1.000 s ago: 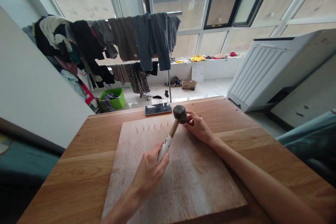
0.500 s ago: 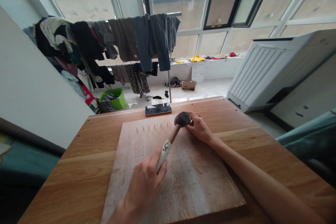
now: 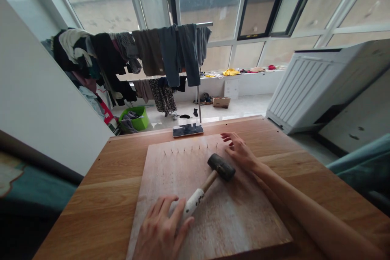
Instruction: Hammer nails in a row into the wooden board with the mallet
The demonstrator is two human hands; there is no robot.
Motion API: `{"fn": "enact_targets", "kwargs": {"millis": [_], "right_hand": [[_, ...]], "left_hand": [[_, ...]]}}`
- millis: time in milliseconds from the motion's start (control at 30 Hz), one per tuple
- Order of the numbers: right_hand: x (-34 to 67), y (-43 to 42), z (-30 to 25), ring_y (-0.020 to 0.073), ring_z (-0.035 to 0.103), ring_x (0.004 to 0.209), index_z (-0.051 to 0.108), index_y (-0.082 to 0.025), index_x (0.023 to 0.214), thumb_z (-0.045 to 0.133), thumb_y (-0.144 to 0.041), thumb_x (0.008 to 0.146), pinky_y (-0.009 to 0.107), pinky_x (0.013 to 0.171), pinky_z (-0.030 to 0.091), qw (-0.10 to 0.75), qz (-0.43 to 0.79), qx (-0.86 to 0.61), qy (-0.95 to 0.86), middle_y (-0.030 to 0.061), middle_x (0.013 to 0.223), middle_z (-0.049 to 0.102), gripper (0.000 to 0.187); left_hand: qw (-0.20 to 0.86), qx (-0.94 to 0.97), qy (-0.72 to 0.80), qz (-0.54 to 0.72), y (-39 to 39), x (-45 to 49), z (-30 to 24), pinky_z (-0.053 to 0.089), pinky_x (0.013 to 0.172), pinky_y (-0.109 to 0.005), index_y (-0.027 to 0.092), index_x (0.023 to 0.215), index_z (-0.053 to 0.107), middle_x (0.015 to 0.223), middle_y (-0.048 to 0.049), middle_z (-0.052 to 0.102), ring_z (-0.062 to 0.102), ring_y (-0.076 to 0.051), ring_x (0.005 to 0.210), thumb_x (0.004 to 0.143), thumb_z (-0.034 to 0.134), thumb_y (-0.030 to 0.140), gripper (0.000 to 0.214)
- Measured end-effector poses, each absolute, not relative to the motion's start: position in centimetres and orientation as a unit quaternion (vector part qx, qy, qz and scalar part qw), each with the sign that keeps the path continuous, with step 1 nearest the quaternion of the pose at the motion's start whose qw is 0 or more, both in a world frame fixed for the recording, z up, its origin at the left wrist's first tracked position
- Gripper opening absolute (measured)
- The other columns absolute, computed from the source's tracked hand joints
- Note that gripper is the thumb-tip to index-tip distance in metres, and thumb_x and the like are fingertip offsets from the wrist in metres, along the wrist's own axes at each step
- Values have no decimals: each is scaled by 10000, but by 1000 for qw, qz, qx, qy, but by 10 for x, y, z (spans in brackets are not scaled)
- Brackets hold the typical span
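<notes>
A: What lay furthest left?

B: A bright green plastic basket [image 3: 133, 118] of clothes sat on the floor beyond a long oak-coloured wooden table [image 3: 91, 195]. Nearer, the left hand [image 3: 161, 229] lay open with its fingers spread at the end of the mallet's grip, touching it but not closed round it.

A: And the tool?

B: A black rubber-headed mallet [image 3: 221, 167] with a wooden handle and a chipped white grip lay flat on a pale, worn wooden board [image 3: 243, 227], its head pointing up and to the right.

A: How did the board stand?

B: A row of about eight thin metal nails [image 3: 191, 147] ran along its far edge, upright or leaning slightly, each with its shank showing above the wood. None looked sunk flush, though they were too small to be sure. No other nails could be made out on the board.

A: And to the right?

B: A flat black smartphone [image 3: 188, 130] lay on the table beyond the board. The right hand [image 3: 239, 151] rested open, fingers apart, at the board's far right corner, just beside the last nail, and held nothing.
</notes>
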State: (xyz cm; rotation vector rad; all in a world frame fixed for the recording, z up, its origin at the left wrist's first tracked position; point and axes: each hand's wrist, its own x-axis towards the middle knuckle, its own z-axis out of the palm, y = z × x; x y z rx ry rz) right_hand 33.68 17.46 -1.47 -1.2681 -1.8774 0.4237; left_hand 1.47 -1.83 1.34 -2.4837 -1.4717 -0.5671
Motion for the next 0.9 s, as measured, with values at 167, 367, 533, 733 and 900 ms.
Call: {"fn": "enact_targets", "kwargs": {"millis": [167,367,533,733,900], "right_hand": [[363,106,-1,276,660,1156,648,-243,1199,521,-167,941,485,1024,522,282,106,-467,-832,93,1184,715,296],[382,46,-1,266,574,1342,604,-263,1369,526,-265,1024,452,1096,494,229,66,-454,-859,86,1347,690,353],[428,57,-21,292,636,1276,675,-248,1257,497,-343,1031,497,1073,518,263,24,-514,-816,98,1283,729,303],[521,69,-21,359,695,1173,679,-251,1218,501,-454,972,477,1026,558,274,29,-634,-723,147,1272,724,366],[560,57,-19,452,646,1221,688,-225,1140,514,-511,873,561,1060,512,281,2,-703,-653,215,1261,709,428]], "left_hand": [[190,-747,-602,-208,-29,-70,-10,541,914,-458,233,1304,623,1301,-114,679,645,-328,1175,999,474,555,467],[99,-778,-575,-233,-36,-88,-24,597,945,-359,258,1404,537,1306,-60,692,695,-249,1149,999,514,452,449],[53,-829,-497,-252,-22,-41,-6,604,964,-317,245,1418,540,1310,-81,699,680,-248,1186,949,619,452,518],[-41,-922,-358,-140,17,33,20,561,1049,-441,232,1409,556,1428,-95,636,583,-296,1325,935,664,431,525],[-72,-936,-316,-139,38,85,18,432,1176,-471,241,1397,552,1546,-74,520,470,-280,1428,987,608,415,448]]}}
